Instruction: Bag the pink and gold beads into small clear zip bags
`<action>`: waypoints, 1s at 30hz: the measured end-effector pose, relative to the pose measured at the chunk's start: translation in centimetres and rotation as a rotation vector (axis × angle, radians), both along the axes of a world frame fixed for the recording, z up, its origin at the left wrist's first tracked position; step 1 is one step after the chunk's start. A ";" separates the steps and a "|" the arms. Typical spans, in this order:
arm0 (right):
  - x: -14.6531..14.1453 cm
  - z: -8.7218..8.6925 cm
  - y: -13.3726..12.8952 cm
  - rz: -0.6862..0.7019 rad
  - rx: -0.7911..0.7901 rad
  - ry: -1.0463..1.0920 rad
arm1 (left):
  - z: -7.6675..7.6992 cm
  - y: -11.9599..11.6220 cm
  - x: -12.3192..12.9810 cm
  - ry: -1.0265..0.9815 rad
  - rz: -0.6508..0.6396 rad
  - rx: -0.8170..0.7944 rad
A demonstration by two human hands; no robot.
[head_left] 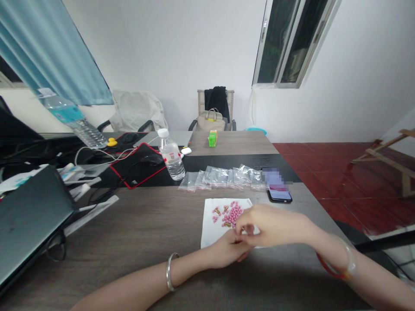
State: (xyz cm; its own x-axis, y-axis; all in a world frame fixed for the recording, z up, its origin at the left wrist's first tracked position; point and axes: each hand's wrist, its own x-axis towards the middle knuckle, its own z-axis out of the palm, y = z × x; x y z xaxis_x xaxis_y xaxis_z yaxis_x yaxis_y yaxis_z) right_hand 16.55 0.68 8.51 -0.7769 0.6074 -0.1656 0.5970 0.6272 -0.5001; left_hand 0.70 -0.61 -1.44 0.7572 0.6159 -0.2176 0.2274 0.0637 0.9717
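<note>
The right hand reaches in from the lower right edge of the wood-grain desk, its thumb and forefinger pressed together in a pinch; whatever they hold is too small or too hidden to tell. The left hand comes from the lower left, curled, with its fingers tucked just beneath the right hand's fingertips, so its exact grip cannot be made out. Both hands sit at the near edge of one white paper sheet, which lies square to the desk's near edge, a little right of centre. On it is one loose heap of many small pink tablets, too many to count, with a few strays to its left. At least three gold capsules lie among them, pointing different ways. Beyond the sheet runs a row of about seven small clear zip bags, overlapping and lying flat. One black smartphone sits at the row's right end, near the desk's right edge. One upright water bottle stands left of the bags, beside a red-edged black mouse pad. To the left, a wide stretch of desk separates the sheet from one dark laptop at the left edge.
</note>
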 end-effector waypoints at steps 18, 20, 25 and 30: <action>6.5 -6.6 9.3 -0.544 0.510 -0.449 | 0.4 -0.1 -0.4 -0.024 -0.091 0.012; 6.5 -6.6 9.6 -0.563 0.515 -0.443 | 0.6 -0.1 -0.4 -0.016 -0.088 0.003; 6.9 -6.7 10.1 -0.658 0.546 -0.417 | 2.5 1.3 -1.1 0.011 0.019 0.088; 7.3 -6.3 9.9 -0.831 0.609 -0.345 | 4.5 6.7 -4.8 0.044 0.510 0.474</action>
